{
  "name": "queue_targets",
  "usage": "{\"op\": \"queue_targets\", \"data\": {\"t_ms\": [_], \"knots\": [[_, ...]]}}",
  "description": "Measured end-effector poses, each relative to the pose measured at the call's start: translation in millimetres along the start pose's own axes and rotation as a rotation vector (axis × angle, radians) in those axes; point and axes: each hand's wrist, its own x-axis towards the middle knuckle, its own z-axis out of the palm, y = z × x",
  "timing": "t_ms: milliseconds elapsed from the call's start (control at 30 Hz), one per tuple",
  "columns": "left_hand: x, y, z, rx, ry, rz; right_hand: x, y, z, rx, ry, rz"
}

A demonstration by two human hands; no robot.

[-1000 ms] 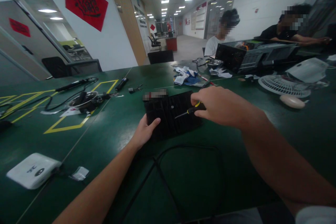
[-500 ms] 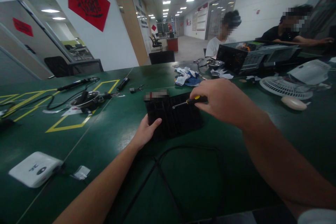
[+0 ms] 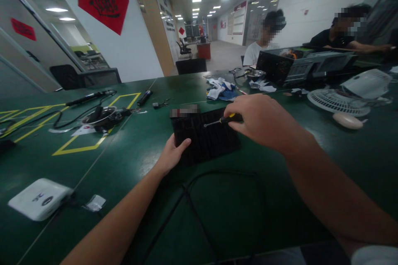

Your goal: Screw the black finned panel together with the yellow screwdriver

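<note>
My left hand [image 3: 174,154] grips the left edge of a black ribbed plastic case [image 3: 199,145], its thumb on top and its other fingers hidden underneath. My right hand [image 3: 258,118] is closed round the dark handle of a screwdriver [image 3: 214,123] with a yellow band. The metal shaft points left over the middle of the case, its tip close to the dark surface; whether they touch I cannot tell. A blurred-out label strip runs along the case's far left edge. Just beyond the case lie white and blue gloves [image 3: 221,89].
Left on the green table [image 3: 124,186] are a white box [image 3: 40,199], a metal bowl [image 3: 101,116] with cables, and yellow tape outlines. A black cable [image 3: 186,190] loops in front of me. At right lie fan parts [image 3: 338,102] and an open computer case [image 3: 298,68], with two people behind.
Both hands hold almost the same place, the screwdriver still over the black case. The view has shifted slightly.
</note>
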Motion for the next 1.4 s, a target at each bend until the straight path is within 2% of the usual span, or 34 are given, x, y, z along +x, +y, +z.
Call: {"op": "queue_targets", "data": {"t_ms": [367, 667, 767, 867, 967, 1200, 1400], "knots": [[-1.6, 2.1, 1.1, 0.001, -0.005, 0.012, 0.0, -4.4, -0.7, -0.041, -0.057, 0.181], [1.9, -0.5, -1.3, 0.019, -0.026, 0.03, 9.1, -2.7, 4.0, -0.144, -0.246, 0.29], [2.5, -2.6, -1.9, 0.025, -0.031, 0.046, 6.9, 3.1, -0.3, -0.049, -0.278, 0.288], [2.4, -4.5, -2.0, 0.022, -0.049, 0.05, 0.5, 12.9, -11.1, 0.118, -0.237, 0.17], [2.1, -5.5, -1.7, 0.011, -0.051, 0.052, -4.9, 22.1, -20.4, 0.151, -0.152, 0.062], [0.8, -5.7, -2.1, 0.019, -0.048, 0.04, -5.3, 29.5, -18.3, 0.126, -0.028, 0.034], [0.8, -5.4, -1.5, 0.022, -0.042, 0.04, -2.4, 28.6, -17.5, 0.133, 0.027, 0.028]]}}
